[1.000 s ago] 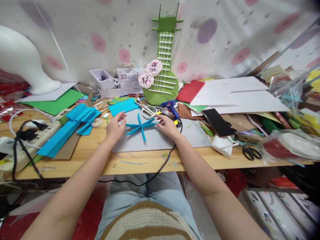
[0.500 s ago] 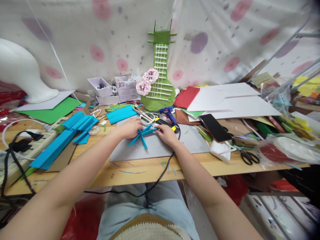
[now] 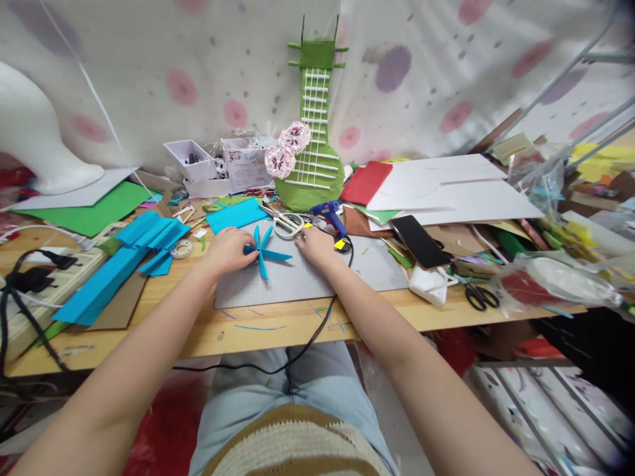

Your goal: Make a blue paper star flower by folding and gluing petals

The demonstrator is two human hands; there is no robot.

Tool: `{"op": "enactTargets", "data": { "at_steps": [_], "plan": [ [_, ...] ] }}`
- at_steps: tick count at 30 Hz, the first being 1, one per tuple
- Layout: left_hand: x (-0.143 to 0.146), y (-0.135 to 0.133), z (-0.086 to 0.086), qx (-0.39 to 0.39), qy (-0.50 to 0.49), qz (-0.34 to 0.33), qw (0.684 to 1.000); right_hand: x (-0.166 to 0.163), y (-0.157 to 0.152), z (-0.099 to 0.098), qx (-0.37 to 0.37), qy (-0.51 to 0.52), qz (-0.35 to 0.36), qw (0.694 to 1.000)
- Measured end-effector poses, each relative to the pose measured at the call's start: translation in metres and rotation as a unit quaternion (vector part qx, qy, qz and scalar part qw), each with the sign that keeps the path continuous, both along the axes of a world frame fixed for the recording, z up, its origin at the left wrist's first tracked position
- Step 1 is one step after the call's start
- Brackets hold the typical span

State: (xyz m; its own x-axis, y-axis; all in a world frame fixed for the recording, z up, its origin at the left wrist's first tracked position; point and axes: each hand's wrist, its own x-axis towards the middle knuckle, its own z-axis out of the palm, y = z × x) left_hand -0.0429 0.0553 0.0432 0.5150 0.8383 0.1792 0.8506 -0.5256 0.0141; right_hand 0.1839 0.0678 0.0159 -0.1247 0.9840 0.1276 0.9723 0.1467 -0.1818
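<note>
A blue paper star-like piece with several narrow arms (image 3: 268,254) stands over the grey cutting board (image 3: 302,283). My left hand (image 3: 231,250) pinches it by an arm on its left side. To the right, my right hand (image 3: 316,247) is away from the paper piece, low by the handles of the scissors (image 3: 288,227). Beneath and behind its fingers lies a yellow and black tool (image 3: 341,244), partly covered. Whether those fingers grip anything is hidden. A blue glue gun (image 3: 329,213) rests just behind, its cord running past my right wrist.
Folded blue paper strips (image 3: 106,277) and a power strip (image 3: 54,281) lie at left. A green paper-covered lute-like model (image 3: 312,165) stands at the back. White boards (image 3: 456,192), a phone (image 3: 419,242) and black-handled scissors (image 3: 481,296) are at right.
My right hand has let go of the blue paper piece and moved up toward the scissors. My left hand has carried the piece to the left. The view has shifted slightly.
</note>
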Motion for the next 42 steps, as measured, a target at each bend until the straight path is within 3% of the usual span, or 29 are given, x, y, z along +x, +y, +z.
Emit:
{"op": "enactTargets", "data": {
  "at_steps": [4,9,12,15,17,20,24,26,29,31,32,34,37,42],
  "plan": [
    [-0.003,-0.001,0.002,0.013,-0.067,0.028,0.997,-0.009,0.016,0.01,-0.033,-0.047,0.002,0.998],
    [0.0,0.008,0.01,0.017,-0.129,0.078,0.988,0.014,0.019,0.038,-0.073,-0.058,-0.011,0.996],
    [0.022,0.021,0.017,0.005,-0.137,0.066,0.988,0.035,0.01,0.052,-0.032,-0.031,-0.011,0.999],
    [0.059,0.034,0.02,-0.039,-0.14,0.018,0.989,0.05,-0.002,0.047,0.019,0.086,-0.036,0.995],
    [0.086,0.039,0.019,-0.048,-0.148,-0.035,0.987,0.054,-0.008,0.036,0.047,0.207,-0.043,0.976],
    [0.12,0.041,0.017,-0.044,-0.149,-0.107,0.982,0.053,-0.012,0.024,0.114,0.39,-0.006,0.914],
    [0.14,0.042,0.025,-0.014,-0.269,-0.028,0.963,0.047,-0.004,0.035,0.201,0.467,0.06,0.859],
    [0.138,0.043,0.034,-0.024,-0.407,-0.014,0.913,0.042,0.003,0.044,0.238,0.463,0.069,0.851],
    [0.126,0.042,0.043,-0.107,-0.613,0.007,0.783,0.029,0.013,0.046,0.264,0.432,0.104,0.856],
    [0.115,0.036,0.045,-0.165,-0.671,0.008,0.723,0.015,0.016,0.039,0.236,0.42,0.147,0.864],
    [0.109,0.032,0.044,-0.185,-0.68,0.007,0.71,0.007,0.016,0.035,0.21,0.423,0.162,0.867],
    [0.095,0.023,0.04,-0.201,-0.678,0.017,0.706,-0.007,0.013,0.028,0.154,0.424,0.169,0.876],
    [0.068,0.015,0.029,-0.166,-0.663,0.056,0.728,-0.019,0.004,0.024,0.097,0.393,0.155,0.901],
    [0.013,0.007,0.005,-0.095,-0.584,0.195,0.782,-0.015,-0.011,0.019,-0.005,0.302,0.156,0.94]
  ]
}}
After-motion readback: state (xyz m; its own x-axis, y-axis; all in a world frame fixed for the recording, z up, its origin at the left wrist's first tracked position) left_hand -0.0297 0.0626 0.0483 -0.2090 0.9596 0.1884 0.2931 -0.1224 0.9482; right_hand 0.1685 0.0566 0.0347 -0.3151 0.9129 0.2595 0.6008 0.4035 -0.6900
